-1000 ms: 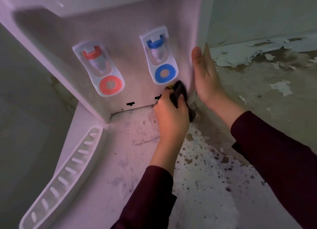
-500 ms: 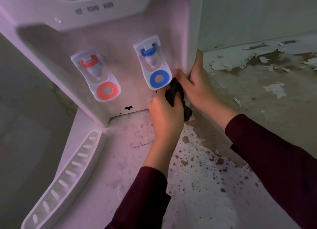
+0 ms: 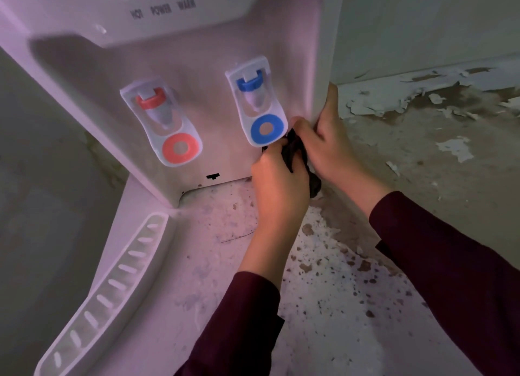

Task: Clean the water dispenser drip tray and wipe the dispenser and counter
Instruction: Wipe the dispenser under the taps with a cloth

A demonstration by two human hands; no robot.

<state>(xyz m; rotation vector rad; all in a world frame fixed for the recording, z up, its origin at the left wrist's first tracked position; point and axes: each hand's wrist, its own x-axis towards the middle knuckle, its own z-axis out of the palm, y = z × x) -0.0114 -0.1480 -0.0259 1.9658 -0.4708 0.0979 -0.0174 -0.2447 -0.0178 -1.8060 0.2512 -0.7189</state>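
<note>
Head view. White water dispenser (image 3: 197,51) fills the upper left, its front recess facing the camera; the words HOT, POWER, WARM read upside down on the panel above. Two taps in the recess: red tap (image 3: 163,122) on the left, blue tap (image 3: 257,111) on the right, each a white paddle with a coloured ring at its lower end.

Left hand (image 3: 278,189) reaches in from below, sleeve dark maroon. Its fingers are curled tight round a dark cloth (image 3: 295,153), bunched small, held against the lower right corner of the recess just beside and under the blue tap's ring. Part of the cloth hangs down behind the hand to the counter (image 3: 351,305).

Right hand (image 3: 329,144) grips the dispenser's right front edge: thumb hooked inside the recess, touching the cloth; the other fingers lie pressed together up the outer side of the casing. Whether the thumb pinches the cloth, cannot tell.

Drip tray (image 3: 112,285), white with a row of slots, lies out of the dispenser at lower left, well apart from both hands. The dispenser's base ledge below the taps is bare and stained.

Counter surface white, speckled with brown chips. Wall (image 3: 436,122) to the right shows peeling paint.
</note>
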